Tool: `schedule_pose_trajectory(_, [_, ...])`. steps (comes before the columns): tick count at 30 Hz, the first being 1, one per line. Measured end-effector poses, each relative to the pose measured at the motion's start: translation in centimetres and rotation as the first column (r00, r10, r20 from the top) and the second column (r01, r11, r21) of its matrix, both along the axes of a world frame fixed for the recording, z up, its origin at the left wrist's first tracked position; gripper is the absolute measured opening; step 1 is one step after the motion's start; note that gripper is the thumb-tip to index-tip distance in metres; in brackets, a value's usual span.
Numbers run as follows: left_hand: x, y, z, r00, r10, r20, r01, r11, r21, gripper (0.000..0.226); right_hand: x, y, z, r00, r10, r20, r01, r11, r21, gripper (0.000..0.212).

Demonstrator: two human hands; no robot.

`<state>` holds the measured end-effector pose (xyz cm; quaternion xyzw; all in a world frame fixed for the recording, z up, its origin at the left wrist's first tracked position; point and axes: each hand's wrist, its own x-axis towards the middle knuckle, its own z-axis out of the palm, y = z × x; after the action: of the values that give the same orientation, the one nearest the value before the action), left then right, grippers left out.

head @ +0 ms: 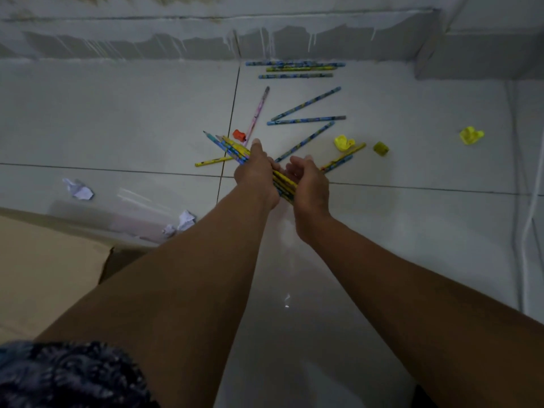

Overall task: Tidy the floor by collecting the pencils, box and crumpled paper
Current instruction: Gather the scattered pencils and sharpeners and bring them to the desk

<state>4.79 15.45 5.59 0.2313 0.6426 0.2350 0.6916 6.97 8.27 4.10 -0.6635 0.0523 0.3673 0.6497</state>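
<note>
Pencils gathered off a tiled floor, 2 hands at work

From left: cardboard box, 2 crumpled paper balls; left hand gripping a pencil bundle, right hand cupped loosely against its lower end; loose pencils scattered beyond.

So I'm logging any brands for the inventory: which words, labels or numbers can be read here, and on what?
None can be read.
Pencils held in the left hand: patterned bundle, print too blurred to read.
Pencils on the floor: patterned, no legible text.
Cardboard box: plain flap, no print visible.
Crumpled paper: no writing visible.
Orange sharpener: no label visible.
</note>
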Motion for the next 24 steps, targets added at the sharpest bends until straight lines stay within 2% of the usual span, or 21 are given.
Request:
schedule_pose_trajectory(2, [0.1, 0.5, -0.1, 0.994, -0.015, -0.109, 0.025, 0.996, 0.091, 0.036, 0.6, -0.8, -0.6, 0.978, 0.116, 0.174, -0.109, 0.993, -0.048, 0.036])
schedule_pose_trajectory(3, [-0.1, 0.6, -0.4, 0.984, -0.03, -0.177, 0.059, 0.986, 0.158, 0.038, 1.1, -1.5, -1.0, 0.924, 0.206, 0.321, -0.181, 0.978, -0.108, 0.035])
schedule_pose_trajectory(4, [-0.4, 0.7, -0.8, 0.966, -0.062, -0.251, 0.121, 0.966, 0.226, 0.043, 1.7, -2.2, -1.6, 0.818, 0.311, 0.484, -0.244, 0.949, -0.199, 0.032])
schedule_pose_trajectory(6, [-1.1, 0.3, -1.6, 0.909, -0.161, -0.385, 0.298, 0.896, 0.329, 0.041, 3.6, -3.5, -3.3, 0.485, 0.517, 0.705, -0.275, 0.856, -0.439, 0.024])
schedule_pose_trajectory(7, [-1.3, -0.1, -1.8, 0.876, -0.205, -0.437, 0.378, 0.853, 0.359, 0.041, 4.6, -3.9, -4.1, 0.325, 0.605, 0.727, -0.248, 0.796, -0.552, 0.022])
schedule_pose_trajectory(8, [-1.4, -0.4, -2.1, 0.838, -0.241, -0.49, 0.451, 0.812, 0.371, 0.043, 5.4, -4.2, -4.8, 0.208, 0.667, 0.715, -0.217, 0.744, -0.632, 0.022])
schedule_pose_trajectory(12, [-1.3, -0.9, -2.6, 0.697, -0.311, -0.646, 0.639, 0.677, 0.364, 0.049, 7.1, -4.6, -5.5, -0.037, 0.738, 0.673, -0.151, 0.662, -0.734, 0.028])
schedule_pose_trajectory(14, [-1.3, -1.0, -2.9, 0.684, -0.318, -0.656, 0.657, 0.659, 0.366, 0.051, 7.3, -4.5, -5.5, -0.119, 0.751, 0.65, -0.119, 0.639, -0.76, 0.024])
schedule_pose_trajectory(19, [-2.2, -0.6, -3.7, 0.685, -0.332, -0.649, 0.655, 0.67, 0.349, 0.049, 7.1, -3.7, -5.3, -0.097, 0.779, 0.619, -0.135, 0.606, -0.784, 0.01])
schedule_pose_trajectory(24, [-2.9, -0.3, -4.1, 0.695, -0.359, -0.623, 0.638, 0.708, 0.304, 0.05, 6.8, -3.1, -5.1, -0.166, 0.818, 0.551, -0.127, 0.536, -0.834, 0.01])
